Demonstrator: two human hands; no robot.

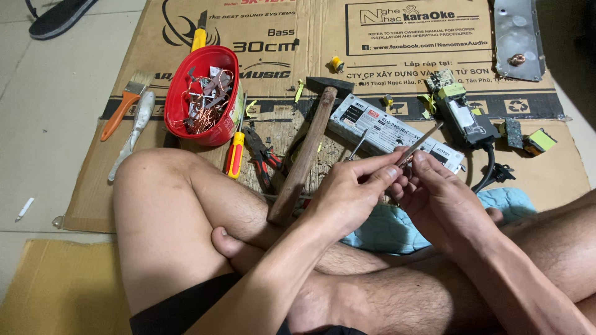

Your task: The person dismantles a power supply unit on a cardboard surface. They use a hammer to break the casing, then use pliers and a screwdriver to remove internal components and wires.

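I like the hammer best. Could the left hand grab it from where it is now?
Probably yes. The hammer lies on the cardboard with its wooden handle just beside the left hand, nothing covering it. But that hand is pinching a thin metal strip with the right hand.

small thing pinched in the right hand (434, 192) too tiny to tell, black sandal (59, 15) far off, cut by the top edge

Thin metal strip (419, 144) — tilted, pinched between fingertips
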